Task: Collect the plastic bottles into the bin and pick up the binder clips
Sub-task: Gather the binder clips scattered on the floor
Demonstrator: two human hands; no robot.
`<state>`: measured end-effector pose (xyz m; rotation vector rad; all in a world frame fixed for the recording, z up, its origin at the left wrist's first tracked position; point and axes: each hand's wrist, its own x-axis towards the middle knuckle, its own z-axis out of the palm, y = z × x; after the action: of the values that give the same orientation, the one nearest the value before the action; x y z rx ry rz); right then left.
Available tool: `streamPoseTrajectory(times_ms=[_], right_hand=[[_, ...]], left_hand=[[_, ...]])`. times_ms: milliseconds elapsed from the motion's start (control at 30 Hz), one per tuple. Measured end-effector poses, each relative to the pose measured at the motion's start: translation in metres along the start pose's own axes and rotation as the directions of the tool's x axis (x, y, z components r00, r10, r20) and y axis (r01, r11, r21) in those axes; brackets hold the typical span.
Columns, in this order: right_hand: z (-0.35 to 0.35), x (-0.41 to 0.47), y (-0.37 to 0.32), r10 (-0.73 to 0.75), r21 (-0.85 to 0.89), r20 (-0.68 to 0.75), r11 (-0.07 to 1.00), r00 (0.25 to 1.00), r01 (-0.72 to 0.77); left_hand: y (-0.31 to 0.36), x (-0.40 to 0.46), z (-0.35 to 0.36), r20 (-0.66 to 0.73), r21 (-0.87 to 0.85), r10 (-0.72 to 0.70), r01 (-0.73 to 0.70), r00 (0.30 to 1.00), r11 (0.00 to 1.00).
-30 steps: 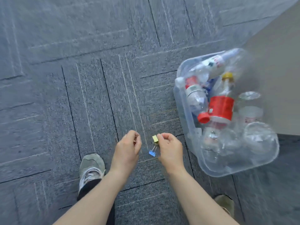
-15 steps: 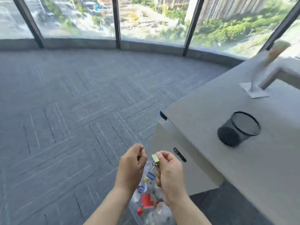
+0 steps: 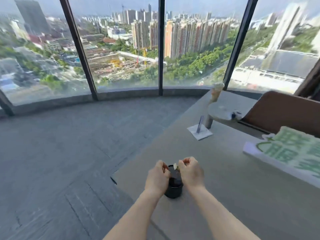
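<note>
Both hands have come up from the floor and now hang over the black cup [image 3: 173,189] on the bench [image 3: 242,196]. Half a second ago the cup was off to the right and the bin of bottles was under the hands; now the bin is out of sight and the cup sits right below them. The right hand [image 3: 189,172] has its fingers curled and pinches a yellow clip [image 3: 175,166] just above the cup's mouth. The left hand [image 3: 158,175] has its fingers curled too, but I cannot tell if a clip is inside, as the picture is too blurry. I think the clips are about to be dropped into the cup, so this part of the job looks nearly done. A green and white paper [image 3: 292,153] lies far off to the right on the bench, and big windows [image 3: 121,49] show the city.
</note>
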<state>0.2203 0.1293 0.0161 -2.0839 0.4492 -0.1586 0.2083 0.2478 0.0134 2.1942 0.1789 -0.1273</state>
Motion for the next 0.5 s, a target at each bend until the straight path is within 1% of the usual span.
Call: streamPoseTrajectory(times_ms=[67, 133, 267, 433, 500], right_hand=[[0.000, 0.012, 0.007, -0.011, -0.092, 0.056, 0.996, 0.998, 0.016], [0.002, 0.020, 0.011, -0.031, -0.141, 0.081, 0.989, 0.996, 0.042], [0.007, 0.029, 0.012, -0.051, -0.192, 0.123, 0.979, 0.991, 0.074], [0.003, 0.033, 0.020, -0.032, -0.329, 0.184, 0.940, 0.982, 0.092], [0.001, 0.033, 0.019, -0.053, -0.340, 0.201, 0.933, 0.978, 0.121]], left_hand=[[0.005, 0.010, 0.011, -0.023, 0.004, -0.061, 0.061, 0.998, 0.998], [0.006, 0.019, 0.018, -0.021, 0.027, -0.093, 0.093, 0.995, 0.995], [0.005, 0.036, 0.026, 0.042, 0.118, -0.063, 0.057, 0.997, 0.991], [0.004, 0.046, 0.026, 0.147, 0.181, -0.049, 0.022, 0.988, 0.983], [0.006, 0.048, 0.023, 0.184, 0.194, -0.043, 0.006, 0.982, 0.981]])
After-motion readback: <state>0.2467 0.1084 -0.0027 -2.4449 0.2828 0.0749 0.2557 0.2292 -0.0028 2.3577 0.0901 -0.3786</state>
